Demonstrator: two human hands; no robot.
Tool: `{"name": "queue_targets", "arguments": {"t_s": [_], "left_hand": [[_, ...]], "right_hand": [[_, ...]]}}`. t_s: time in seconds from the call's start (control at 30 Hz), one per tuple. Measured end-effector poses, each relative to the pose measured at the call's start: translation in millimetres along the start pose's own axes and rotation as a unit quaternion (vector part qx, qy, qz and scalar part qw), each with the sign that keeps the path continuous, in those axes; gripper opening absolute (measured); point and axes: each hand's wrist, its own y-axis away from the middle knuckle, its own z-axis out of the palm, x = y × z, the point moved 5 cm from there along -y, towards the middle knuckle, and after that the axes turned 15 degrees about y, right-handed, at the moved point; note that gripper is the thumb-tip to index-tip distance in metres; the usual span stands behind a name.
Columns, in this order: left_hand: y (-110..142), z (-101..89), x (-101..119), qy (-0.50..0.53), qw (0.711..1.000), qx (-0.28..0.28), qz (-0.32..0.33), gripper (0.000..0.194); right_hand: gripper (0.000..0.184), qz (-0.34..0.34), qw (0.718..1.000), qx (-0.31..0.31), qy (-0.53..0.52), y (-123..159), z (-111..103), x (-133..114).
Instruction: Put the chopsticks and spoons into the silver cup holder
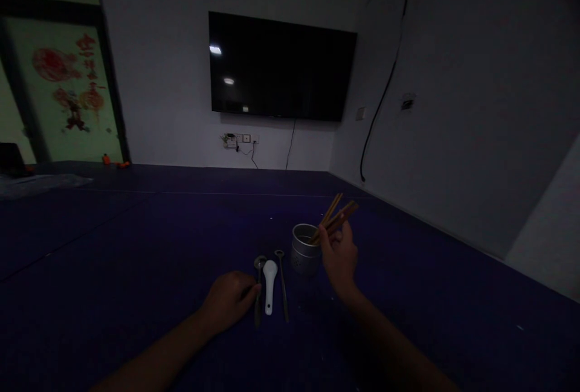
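A bundle of wooden chopsticks [347,212] is in my right hand [339,257], pinched between thumb and fingers. They slant up to the right, with their lower ends inside a grey metal holder [304,259] that has small holes in its side. The holder stands upright just left of that hand. My left hand [230,298] rests low on the dark blue surface, fingers curled, thumb and index finger at the handle of a metal spoon [260,263]. Beside that lie a white spoon [270,277] and a thin long-handled metal spoon [283,286], roughly parallel.
The dark blue surface [158,241] reaches back to the wall, where a large black television [281,69] hangs above sockets [246,138]. A black cable [383,102] runs down the right wall. Clear plastic [43,185] lies at the far left, near a decorated door [72,90].
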Motion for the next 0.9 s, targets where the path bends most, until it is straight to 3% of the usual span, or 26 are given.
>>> {"name": "queue_targets", "arguments": {"t_s": [0.13, 0.37, 0.43, 0.53, 0.63, 0.7, 0.77, 0.9], "left_hand": [[-0.1, 0.3, 0.4, -0.003, 1.000, -0.003, -0.001, 0.036], [0.2, -0.1, 0.0, -0.009, 1.000, 0.001, -0.009, 0.037], [-0.2, 0.0, -0.1, -0.011, 1.000, -0.003, -0.009, 0.037], [-0.8, -0.3, 0.3, -0.005, 1.000, -0.009, -0.011, 0.037], [-0.4, -0.1, -0.3, -0.011, 1.000, -0.016, -0.020, 0.034], [0.3, 0.0, -2.0, -0.023, 0.999, -0.015, -0.030, 0.032], [0.9, 0.1, -4.1, -0.032, 0.999, -0.010, -0.038, 0.029], [1.4, 1.6, -5.8, -0.043, 0.998, -0.009, -0.033, 0.025]], "right_hand": [[0.077, 0.010, 0.999, 0.049, -0.004, 3.4, -6.9, -2.7], [0.071, -0.008, 0.981, 0.185, -0.064, 2.2, -32.0, -10.3], [0.066, -0.068, 0.967, 0.232, -0.074, 5.2, -43.0, -19.2], [0.046, -0.259, 0.929, 0.260, -0.034, 26.4, -50.4, -46.3], [0.014, -0.477, 0.861, 0.172, 0.033, 67.5, -33.0, -75.2], [0.015, -0.561, 0.822, 0.087, 0.044, 94.8, -15.3, -85.4], [0.022, -0.586, 0.808, -0.012, 0.060, 112.4, 3.5, -88.7], [0.023, -0.564, 0.810, -0.119, 0.112, 119.9, 24.3, -85.7]]}}
